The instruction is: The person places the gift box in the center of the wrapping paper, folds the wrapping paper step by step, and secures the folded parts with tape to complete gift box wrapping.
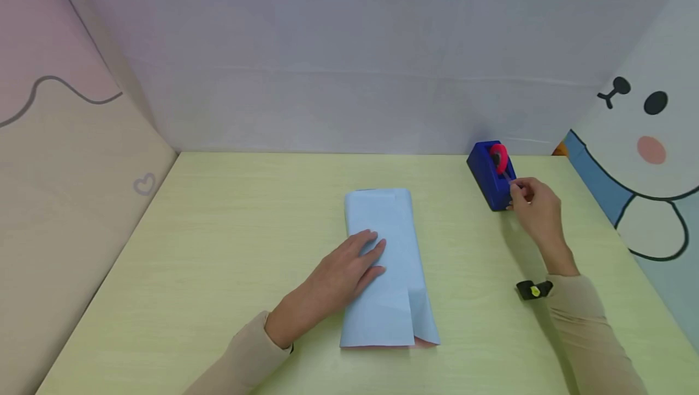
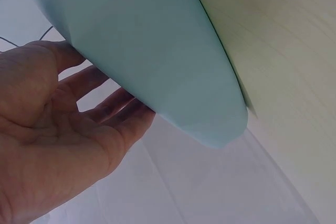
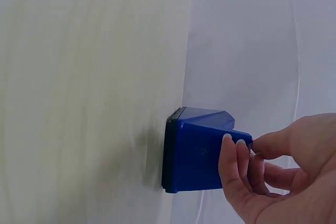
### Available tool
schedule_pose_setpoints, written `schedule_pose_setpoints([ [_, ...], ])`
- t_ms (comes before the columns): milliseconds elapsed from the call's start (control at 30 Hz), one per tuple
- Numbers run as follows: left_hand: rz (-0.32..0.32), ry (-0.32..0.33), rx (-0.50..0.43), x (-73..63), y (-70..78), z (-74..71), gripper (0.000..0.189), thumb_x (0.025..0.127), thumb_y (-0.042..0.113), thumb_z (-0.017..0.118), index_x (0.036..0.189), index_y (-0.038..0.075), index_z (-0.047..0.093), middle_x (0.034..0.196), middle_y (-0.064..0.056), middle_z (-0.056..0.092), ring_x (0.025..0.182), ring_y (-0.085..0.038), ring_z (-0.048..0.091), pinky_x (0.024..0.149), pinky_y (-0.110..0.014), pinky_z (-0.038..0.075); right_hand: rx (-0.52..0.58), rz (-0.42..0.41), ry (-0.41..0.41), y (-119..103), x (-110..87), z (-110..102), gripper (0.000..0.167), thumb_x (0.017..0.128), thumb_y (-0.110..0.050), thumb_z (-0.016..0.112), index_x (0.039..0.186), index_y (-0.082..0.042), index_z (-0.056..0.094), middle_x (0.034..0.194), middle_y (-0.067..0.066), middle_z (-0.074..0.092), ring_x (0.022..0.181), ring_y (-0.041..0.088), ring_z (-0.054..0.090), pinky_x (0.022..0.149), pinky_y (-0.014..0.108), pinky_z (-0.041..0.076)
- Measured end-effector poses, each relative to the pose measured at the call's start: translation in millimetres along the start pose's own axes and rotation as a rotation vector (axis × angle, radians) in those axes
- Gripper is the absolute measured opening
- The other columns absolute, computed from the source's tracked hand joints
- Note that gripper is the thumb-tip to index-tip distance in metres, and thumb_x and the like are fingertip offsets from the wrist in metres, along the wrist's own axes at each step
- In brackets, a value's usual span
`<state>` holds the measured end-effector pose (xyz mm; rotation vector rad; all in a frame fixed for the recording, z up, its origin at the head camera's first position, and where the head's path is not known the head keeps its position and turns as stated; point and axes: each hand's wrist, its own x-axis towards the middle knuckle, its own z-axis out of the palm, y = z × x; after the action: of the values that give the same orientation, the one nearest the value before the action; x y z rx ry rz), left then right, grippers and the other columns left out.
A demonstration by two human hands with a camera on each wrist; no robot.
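Note:
A light blue sheet of paper (image 1: 390,316), folded into a long upright wrap with an open lower end, lies mid-table. My left hand (image 1: 341,270) rests on it with fingers spread and relaxed. In the left wrist view the paper (image 2: 157,56) bulges to a rounded end, and the fingertips touch its side. At the far right stands a blue tape dispenser (image 1: 486,179) with a red-cored roll (image 1: 499,157). My right hand (image 1: 537,207) pinches the end of the tape (image 1: 508,178) at the cutter between thumb and finger. Other fingertips meet the dispenser's side (image 3: 197,156).
The pale wooden table (image 1: 246,213) meets a grey-white back wall (image 1: 355,110). Side panels with cartoon drawings (image 1: 655,170) flank it. A black strap with a yellow mark (image 1: 535,290) sits at the right sleeve.

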<state>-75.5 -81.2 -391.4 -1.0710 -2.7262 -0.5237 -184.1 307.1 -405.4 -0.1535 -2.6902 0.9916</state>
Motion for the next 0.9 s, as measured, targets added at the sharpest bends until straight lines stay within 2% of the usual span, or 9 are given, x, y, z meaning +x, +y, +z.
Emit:
schedule_pose_setpoints([
  [67,0.003,0.007,0.006,-0.4,-0.2,0.1,0.046,0.101,0.028,0.068,0.137,-0.001,0.063,0.139,-0.021,0.057,0.134,-0.034,0.053,0.108,-0.041,0.047,0.05,0.013,-0.001,-0.6,0.8,-0.5,0.038,0.108,-0.022,0.05,0.124,0.011,0.062,0.093,0.015,0.055,0.068,0.0,0.058,0.055,0.012,0.045],
  [167,0.006,0.015,0.0,-0.7,-0.3,0.0,0.046,0.101,0.027,0.068,0.137,-0.001,0.063,0.138,-0.021,0.057,0.134,-0.034,0.053,0.108,-0.041,0.047,0.122,0.087,-0.012,0.1,2.7,-0.8,0.04,0.107,-0.026,0.053,0.125,0.008,0.063,0.097,0.015,0.056,0.061,-0.013,0.057,0.055,0.011,0.049],
  [300,0.01,0.023,-0.011,-0.3,0.2,0.0,0.046,0.101,0.026,0.069,0.137,-0.001,0.064,0.138,-0.021,0.057,0.134,-0.035,0.053,0.108,-0.041,0.048,0.196,0.199,-0.001,3.5,5.6,-0.8,0.045,0.105,-0.033,0.059,0.128,0.005,0.065,0.101,0.007,0.059,0.064,-0.013,0.061,0.063,0.011,0.052],
  [500,0.015,0.024,-0.002,-0.3,0.8,0.3,0.045,0.1,0.025,0.069,0.137,-0.001,0.063,0.137,-0.021,0.057,0.133,-0.034,0.053,0.107,-0.041,0.048,0.283,0.278,0.026,5.6,6.5,-0.5,0.045,0.101,-0.036,0.065,0.124,0.002,0.066,0.085,-0.016,0.061,0.068,-0.008,0.066,0.068,0.013,0.054],
  [567,0.016,0.024,0.001,-0.5,0.8,0.2,0.045,0.1,0.025,0.069,0.137,-0.001,0.064,0.137,-0.022,0.057,0.132,-0.034,0.054,0.107,-0.041,0.049,0.288,0.296,0.022,4.9,6.0,0.4,0.045,0.102,-0.037,0.063,0.124,0.002,0.065,0.085,-0.016,0.061,0.069,-0.008,0.066,0.069,0.012,0.054],
  [667,0.015,0.022,0.002,-0.7,0.8,0.0,0.045,0.101,0.025,0.068,0.137,-0.001,0.063,0.137,-0.022,0.057,0.132,-0.035,0.053,0.107,-0.042,0.048,0.281,0.306,0.008,3.2,5.0,1.6,0.047,0.104,-0.04,0.059,0.126,0.002,0.062,0.094,-0.011,0.06,0.071,-0.008,0.064,0.07,0.011,0.053],
  [767,0.009,0.014,0.0,-1.0,0.5,-0.4,0.045,0.101,0.025,0.068,0.137,-0.001,0.063,0.138,-0.022,0.057,0.133,-0.035,0.053,0.107,-0.042,0.048,0.289,0.28,-0.003,1.3,4.0,1.4,0.045,0.106,-0.04,0.054,0.124,0.001,0.06,0.101,-0.006,0.058,0.072,-0.009,0.063,0.072,0.011,0.052],
  [900,0.006,0.01,-0.001,-1.6,0.4,-0.9,0.045,0.101,0.025,0.068,0.137,-0.001,0.063,0.138,-0.021,0.056,0.133,-0.035,0.053,0.107,-0.041,0.048,0.348,0.246,-0.013,-0.2,0.4,-2.5,0.035,0.107,-0.037,0.053,0.116,-0.004,0.06,0.102,-0.008,0.059,0.074,-0.009,0.064,0.074,0.011,0.052],
])
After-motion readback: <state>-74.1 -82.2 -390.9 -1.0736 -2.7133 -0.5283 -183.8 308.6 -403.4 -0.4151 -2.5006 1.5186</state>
